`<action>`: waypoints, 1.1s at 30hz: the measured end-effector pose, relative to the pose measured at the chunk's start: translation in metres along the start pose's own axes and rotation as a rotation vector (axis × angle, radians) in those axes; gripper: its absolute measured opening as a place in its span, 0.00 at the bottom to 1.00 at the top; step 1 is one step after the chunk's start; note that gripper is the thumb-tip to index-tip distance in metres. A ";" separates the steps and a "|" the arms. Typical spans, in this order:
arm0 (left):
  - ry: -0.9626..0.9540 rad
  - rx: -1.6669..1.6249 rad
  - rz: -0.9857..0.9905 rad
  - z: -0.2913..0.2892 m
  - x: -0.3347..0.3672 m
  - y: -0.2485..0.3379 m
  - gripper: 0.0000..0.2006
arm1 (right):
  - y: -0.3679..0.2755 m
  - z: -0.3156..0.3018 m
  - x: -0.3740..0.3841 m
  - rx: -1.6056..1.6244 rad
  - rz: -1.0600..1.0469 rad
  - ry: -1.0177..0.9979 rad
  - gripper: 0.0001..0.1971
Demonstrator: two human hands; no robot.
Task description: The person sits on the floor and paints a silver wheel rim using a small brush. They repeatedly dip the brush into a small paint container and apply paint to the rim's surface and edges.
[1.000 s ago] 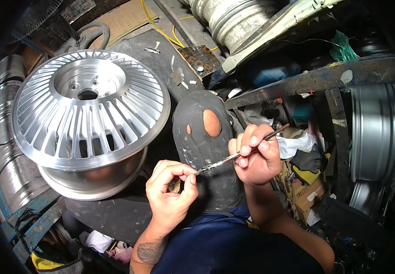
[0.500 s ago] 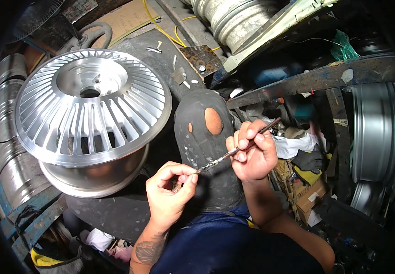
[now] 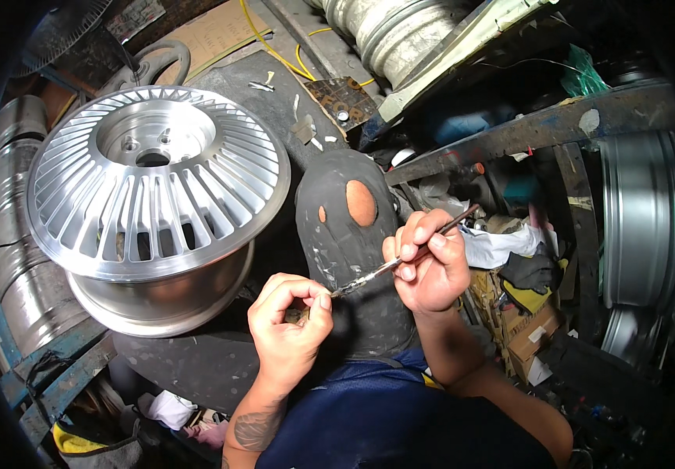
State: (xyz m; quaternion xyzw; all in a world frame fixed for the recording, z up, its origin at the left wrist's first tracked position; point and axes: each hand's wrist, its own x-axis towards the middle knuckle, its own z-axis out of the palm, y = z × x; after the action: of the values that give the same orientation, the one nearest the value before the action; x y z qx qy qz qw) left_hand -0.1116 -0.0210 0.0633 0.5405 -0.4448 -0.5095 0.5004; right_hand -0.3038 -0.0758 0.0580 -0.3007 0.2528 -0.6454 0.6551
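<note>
Slim brush was slanting in the air between both hands, above the dark trousers — the pose was almost the same as half a second before, only the hands had shifted slightly to the left. At far left stood a silver spoked wheel, apart from the hands. The left hand had its thumb and forefinger pinched on the bristle end, and they hid its tip. Then, to the right, the right hand held the handle with curled fingers, which covered part of it. Further right were a white cloth, a black-and-yellow glove and — beneath a metal rail — another wheel.
</note>
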 end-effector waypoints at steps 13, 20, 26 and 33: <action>-0.040 -0.080 -0.098 0.000 -0.006 -0.005 0.02 | -0.003 -0.001 -0.006 -0.020 -0.044 -0.024 0.08; 0.010 0.008 -0.003 0.000 -0.006 -0.004 0.03 | 0.002 -0.007 -0.007 0.057 -0.063 -0.026 0.09; 0.033 0.128 0.107 0.000 -0.004 -0.007 0.04 | 0.004 -0.004 -0.008 0.040 -0.038 -0.040 0.10; 0.084 0.194 0.203 -0.001 -0.002 -0.013 0.04 | 0.004 0.001 -0.010 -0.027 -0.025 -0.049 0.08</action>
State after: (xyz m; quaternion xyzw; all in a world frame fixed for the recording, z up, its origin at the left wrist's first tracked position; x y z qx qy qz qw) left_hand -0.1114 -0.0181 0.0506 0.5595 -0.5230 -0.3880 0.5127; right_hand -0.3001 -0.0658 0.0552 -0.3284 0.2414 -0.6424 0.6490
